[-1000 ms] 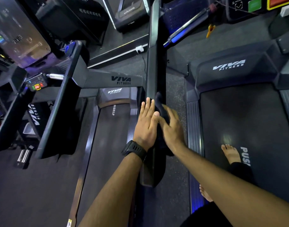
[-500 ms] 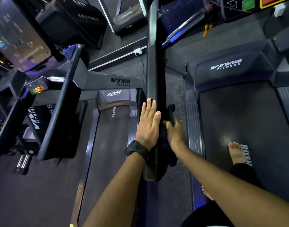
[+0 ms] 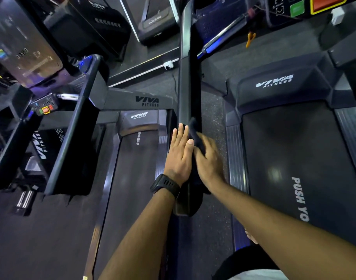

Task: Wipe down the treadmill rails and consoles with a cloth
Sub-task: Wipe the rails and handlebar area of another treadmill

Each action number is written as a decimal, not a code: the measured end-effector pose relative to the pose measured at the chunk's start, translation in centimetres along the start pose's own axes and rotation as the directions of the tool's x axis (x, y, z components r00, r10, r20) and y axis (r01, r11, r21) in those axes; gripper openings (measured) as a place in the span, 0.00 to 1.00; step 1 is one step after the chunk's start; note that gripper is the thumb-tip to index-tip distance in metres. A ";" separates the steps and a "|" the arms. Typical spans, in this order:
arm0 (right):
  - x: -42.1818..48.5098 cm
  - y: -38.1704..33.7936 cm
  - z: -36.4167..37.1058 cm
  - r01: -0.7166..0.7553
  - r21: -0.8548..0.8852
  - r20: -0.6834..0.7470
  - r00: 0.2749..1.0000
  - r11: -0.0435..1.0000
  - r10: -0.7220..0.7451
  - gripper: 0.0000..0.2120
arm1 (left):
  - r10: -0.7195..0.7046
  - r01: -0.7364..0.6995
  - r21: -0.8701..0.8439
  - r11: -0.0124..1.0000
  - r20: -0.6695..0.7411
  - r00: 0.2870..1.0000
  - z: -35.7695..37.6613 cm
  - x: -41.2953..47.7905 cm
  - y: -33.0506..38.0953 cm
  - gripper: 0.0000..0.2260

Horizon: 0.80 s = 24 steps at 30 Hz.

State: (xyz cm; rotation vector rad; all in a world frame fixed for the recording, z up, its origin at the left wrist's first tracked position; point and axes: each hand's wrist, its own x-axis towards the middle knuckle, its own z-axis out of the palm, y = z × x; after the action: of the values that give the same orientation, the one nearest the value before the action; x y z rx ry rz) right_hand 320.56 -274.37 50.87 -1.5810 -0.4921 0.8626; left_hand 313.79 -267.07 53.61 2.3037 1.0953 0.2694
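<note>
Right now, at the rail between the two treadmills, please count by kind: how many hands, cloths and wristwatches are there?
hands: 2, the left hand and the right hand
cloth: 1
wristwatch: 1
total: 4, all at the rail

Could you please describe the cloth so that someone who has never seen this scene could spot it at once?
Find the long black handrail between the two Viva Fitness treadmills. Near its lower end, the cloth is the dark fabric the right hand holds against it, beside the flat left hand. Unlike the glossy handrail, it is matte and bunched.
</note>
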 end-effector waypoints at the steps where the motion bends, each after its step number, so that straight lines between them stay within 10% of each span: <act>1: 0.3 -0.1 0.0 0.039 -0.013 0.013 0.999 0.999 -0.039 0.24 | 0.008 -0.008 -0.001 1.000 -0.001 1.000 0.0 -0.1 0.0 0.34; 6: 0.6 4.0 0.5 -0.321 0.107 0.038 0.947 0.941 0.319 0.34 | -0.043 0.043 -0.002 0.999 0.010 0.999 0.2 -1.1 0.4 0.33; 12: 0.0 1.3 0.1 0.060 0.033 0.018 0.998 0.998 -0.061 0.23 | -0.032 0.032 -0.024 0.999 -0.004 0.999 0.1 -1.7 0.4 0.27; 16: 0.3 2.5 0.2 -0.229 0.062 0.025 0.973 0.972 0.227 0.33 | -0.067 0.067 -0.004 0.998 0.004 0.998 0.3 -2.6 0.6 0.33; 22: -0.7 2.7 0.3 0.110 0.034 0.053 0.992 0.993 -0.112 0.27 | -0.032 0.032 0.001 0.999 -0.007 0.999 0.3 -2.6 0.2 0.33; 24: 0.8 3.9 0.2 -0.036 0.024 0.046 0.998 0.999 0.035 0.28 | -0.052 0.052 -0.015 0.999 -0.012 0.999 0.5 -3.3 0.5 0.33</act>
State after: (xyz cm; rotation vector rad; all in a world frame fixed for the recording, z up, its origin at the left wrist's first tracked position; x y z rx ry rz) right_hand 320.33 -274.50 46.86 -1.5540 -0.4852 0.9305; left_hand 312.14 -270.06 53.69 2.2601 1.1543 0.2704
